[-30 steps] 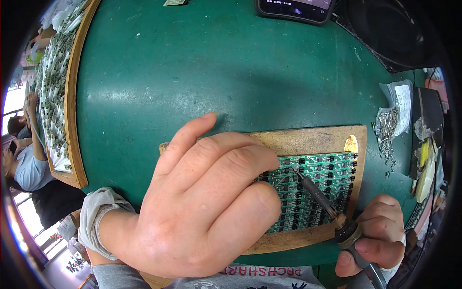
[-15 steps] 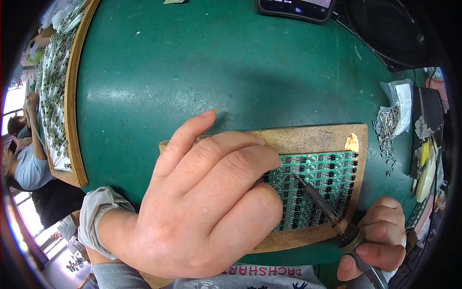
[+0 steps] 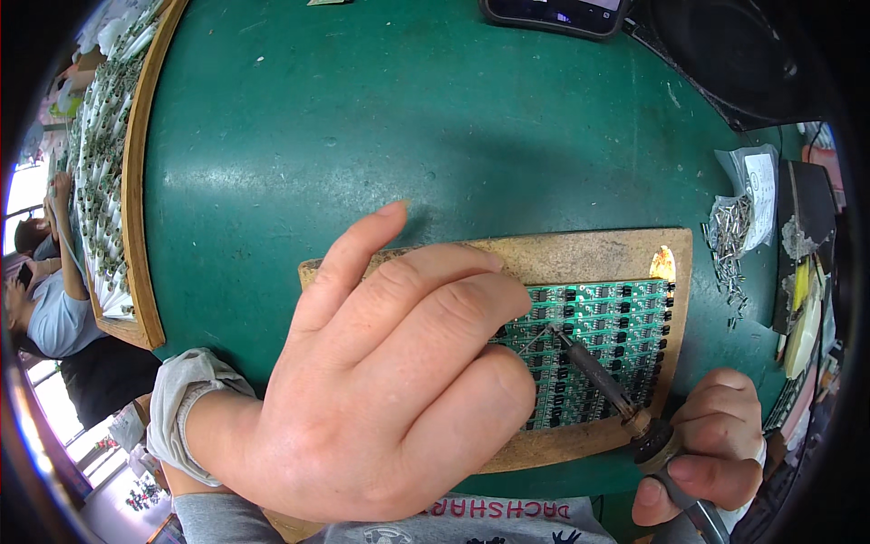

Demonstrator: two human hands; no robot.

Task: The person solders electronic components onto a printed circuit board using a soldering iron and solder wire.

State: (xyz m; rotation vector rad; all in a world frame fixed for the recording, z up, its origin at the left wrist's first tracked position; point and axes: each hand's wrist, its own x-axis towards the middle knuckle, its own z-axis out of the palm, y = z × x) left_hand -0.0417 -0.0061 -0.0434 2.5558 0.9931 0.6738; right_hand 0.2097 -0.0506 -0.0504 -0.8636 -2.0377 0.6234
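A green panel of small circuit boards (image 3: pixel 598 326), with rows of black components, lies on a wooden board (image 3: pixel 580 254). My right hand (image 3: pixel 720 444) is closed around the handle of a soldering iron (image 3: pixel 603 376), whose tip touches or nearly touches the panel. Over the panel's left part, my left hand (image 3: pixel 408 381) is closed, thumb and fingers pinched, with the little finger stretched out. From its pinch a thin solder wire (image 3: pixel 535 340) runs toward the iron's tip. My fingertips and the panel's left side are hidden by the hand itself.
Loose metal pins (image 3: pixel 728 254) spill from a plastic bag (image 3: pixel 757 199) at the right. A phone (image 3: pixel 553 18) and a black device (image 3: pixel 725 63) sit at the far side. A wooden-edged tray (image 3: pixel 109 199) of white-wired parts stands left; beyond it is another person (image 3: pixel 59 299).
Both hands and the iron have barely moved. The wooden board and panel have shifted very slightly away from me.
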